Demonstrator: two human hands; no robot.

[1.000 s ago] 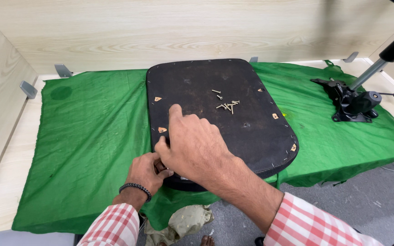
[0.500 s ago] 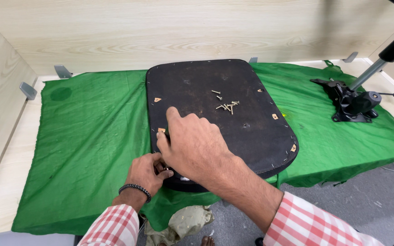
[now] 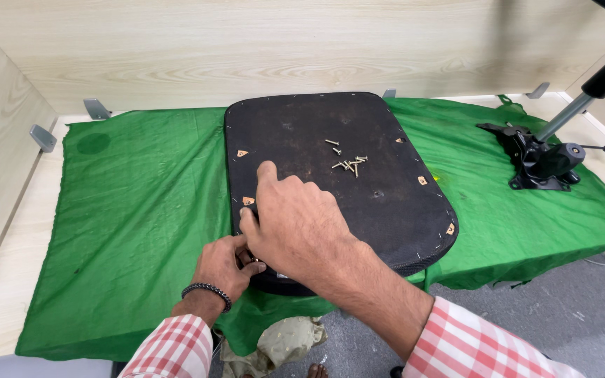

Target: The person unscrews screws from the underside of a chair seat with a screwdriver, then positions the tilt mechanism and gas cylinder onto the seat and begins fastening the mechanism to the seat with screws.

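Your right hand (image 3: 295, 224) lies over the near left corner of the black seat base (image 3: 344, 175), index finger stretched forward toward a small tan tab (image 3: 248, 201), the other fingers bent down onto the board; whether they pinch something I cannot tell, because the back of the hand covers them. Your left hand (image 3: 227, 264) sits just below it at the near edge, fingers curled in against the rim, touching the right hand; what they grip is also hidden.

The seat base rests flat, underside up, on the green cloth (image 3: 134, 210), which covers the light wooden table (image 3: 22, 231); its near edge hangs a little over the table front. For this work, keep one hand pressing the board so it does not slide on the cloth; move only the fingertips, and keep your wrist low so you can see the spot.

A small heap of loose screws (image 3: 348, 164) lies near the middle of the board, well apart from your hands; do not sweep them with the sleeve. At far right stands a black chair mechanism (image 3: 544, 161) with its metal column, cut off by the picture edge.
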